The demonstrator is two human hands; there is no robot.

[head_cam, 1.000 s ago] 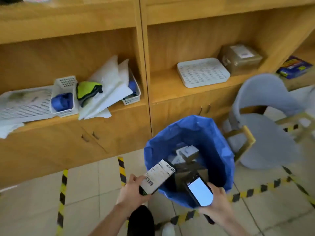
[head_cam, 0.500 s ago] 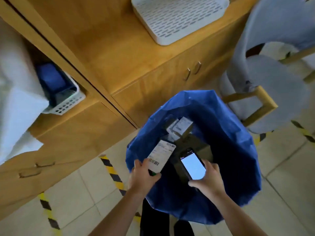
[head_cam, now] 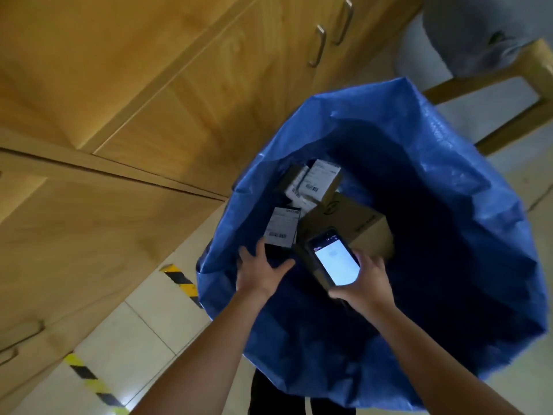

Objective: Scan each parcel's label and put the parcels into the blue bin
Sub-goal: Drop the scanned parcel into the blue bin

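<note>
My left hand (head_cam: 261,272) grasps a parcel (head_cam: 282,227) inside the blue bin (head_cam: 449,175), right hand (head_cam: 368,283) grasps the scanner (head_cam: 335,260); other parcels (head_cam: 317,182) lie binned beyond my fingers.

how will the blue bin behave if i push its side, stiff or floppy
Probably floppy: the blue bin has creased, sagging walls like a woven sack, so a push would likely dent it rather than slide it. The boxes at its bottom may help keep it from tipping.
</note>
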